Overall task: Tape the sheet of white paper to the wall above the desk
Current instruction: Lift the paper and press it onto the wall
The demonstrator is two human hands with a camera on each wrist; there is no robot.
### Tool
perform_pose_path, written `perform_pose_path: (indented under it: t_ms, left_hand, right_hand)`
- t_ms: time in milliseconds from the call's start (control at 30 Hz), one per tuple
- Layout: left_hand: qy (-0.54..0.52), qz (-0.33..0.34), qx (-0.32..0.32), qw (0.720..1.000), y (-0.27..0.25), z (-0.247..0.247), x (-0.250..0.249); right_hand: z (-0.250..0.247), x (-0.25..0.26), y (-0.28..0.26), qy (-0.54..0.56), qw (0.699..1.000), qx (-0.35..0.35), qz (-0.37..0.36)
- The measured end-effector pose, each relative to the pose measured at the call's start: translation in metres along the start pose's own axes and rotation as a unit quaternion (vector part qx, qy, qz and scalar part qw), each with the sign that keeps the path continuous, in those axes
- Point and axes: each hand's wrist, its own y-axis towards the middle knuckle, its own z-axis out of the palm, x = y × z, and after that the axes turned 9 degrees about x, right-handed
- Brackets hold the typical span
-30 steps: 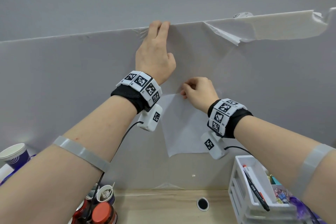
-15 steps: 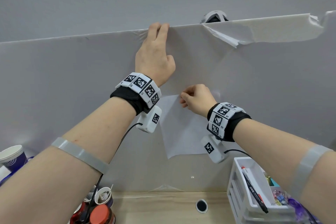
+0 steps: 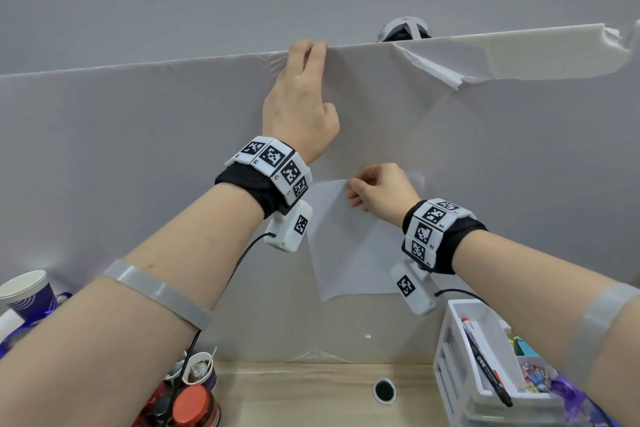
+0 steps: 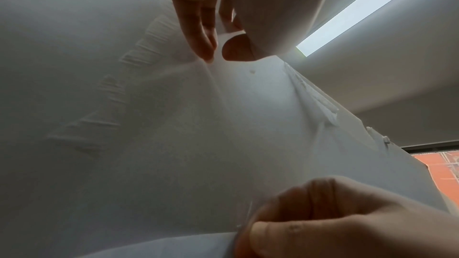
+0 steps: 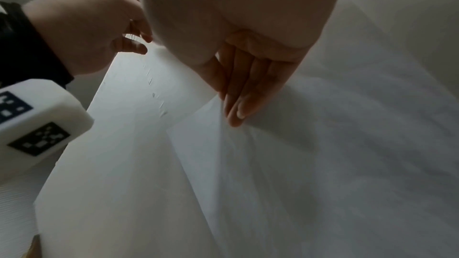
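Paper (image 3: 346,239) below left hand (image 3: 301,104), flat on wall; right hand (image 3: 379,189) pinches its top edge.

Matt, smooth white paper sheet (image 3: 346,246). Wall covering (image 3: 138,149): thin matt grey film, wrinkled, torn at top edge. Worktop (image 3: 294,399): pale wood grain, dull finish. Organiser (image 3: 460,374): white glossy plastic. Paper cup (image 3: 26,291). Black cloth wristbands (image 3: 246,184).

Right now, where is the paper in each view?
Head: paper at lower centre, between the wrists.
Left wrist: paper is a thin strip along the bottom edge, left of centre.
Right wrist: paper at lower centre-right.
Shared landmark: the right hand at the paper's top edge.
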Motion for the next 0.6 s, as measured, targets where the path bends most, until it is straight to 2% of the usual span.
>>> perform_pose_path:
  t_ms: [133,333,500,600]
  left_hand:
    - [0.001,0.000,0.005,1.000,0.001,-0.002,0.001]
    - [0.002,-0.005,0.017,1.000,0.002,-0.001,0.001]
    - [0.006,-0.008,0.027,1.000,0.001,-0.004,-0.001]
    - [0.010,-0.007,0.038,0.999,0.000,-0.006,0.001]
  right_hand:
    - [0.000,0.013,0.007,0.017,1.000,-0.012,-0.008]
    - [-0.018,0.013,0.008,0.051,0.995,-0.079,-0.018]
    - [-0.035,0.000,-0.006,0.063,0.992,-0.112,0.012]
    - [-0.045,-0.008,-0.018,0.065,0.992,-0.107,0.035]
